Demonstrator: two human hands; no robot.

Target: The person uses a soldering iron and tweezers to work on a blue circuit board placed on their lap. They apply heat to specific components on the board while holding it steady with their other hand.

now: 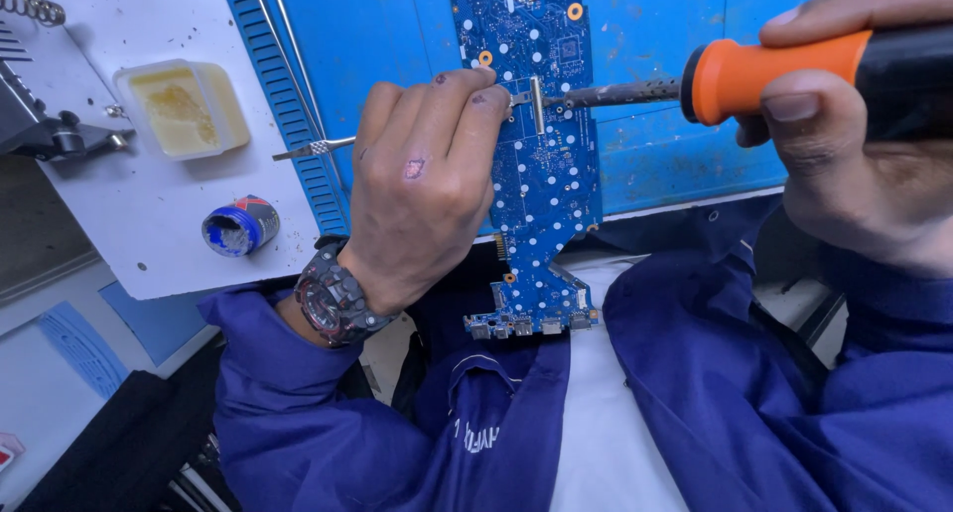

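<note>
Over the circuit board (541, 165), right hand (864, 165) grips the soldering iron (794, 75) pointing leftward; left hand (422, 190) pinches tweezers (318, 148).

Looking steeply down from head height, close over the blue circuit board (541, 165), sitting mid-frame with its lower end overhanging the blue work mat (397, 36). Taking in the white tray (149, 214) left of the board, lap below it.

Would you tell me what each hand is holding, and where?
Right hand grips soldering iron by its handle; left hand pinches tweezers near their tips.
</note>
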